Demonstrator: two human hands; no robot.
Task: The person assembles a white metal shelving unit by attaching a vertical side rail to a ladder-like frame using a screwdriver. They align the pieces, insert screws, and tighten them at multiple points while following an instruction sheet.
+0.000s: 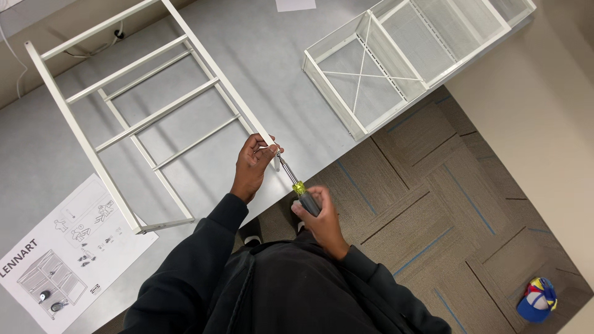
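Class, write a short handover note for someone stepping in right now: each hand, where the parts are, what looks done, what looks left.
Left hand: pinching the corner end of the white frame at the table edge.
Right hand: gripping the screwdriver, tip at that same corner.
Frame lies flat on the grey table; two mesh baskets sit at the far right; instruction sheet lies near left.
Done: frame rails look joined.
Left: probably finish the fastener at this corner; whether it is tight cannot be told. Baskets are not in the frame.
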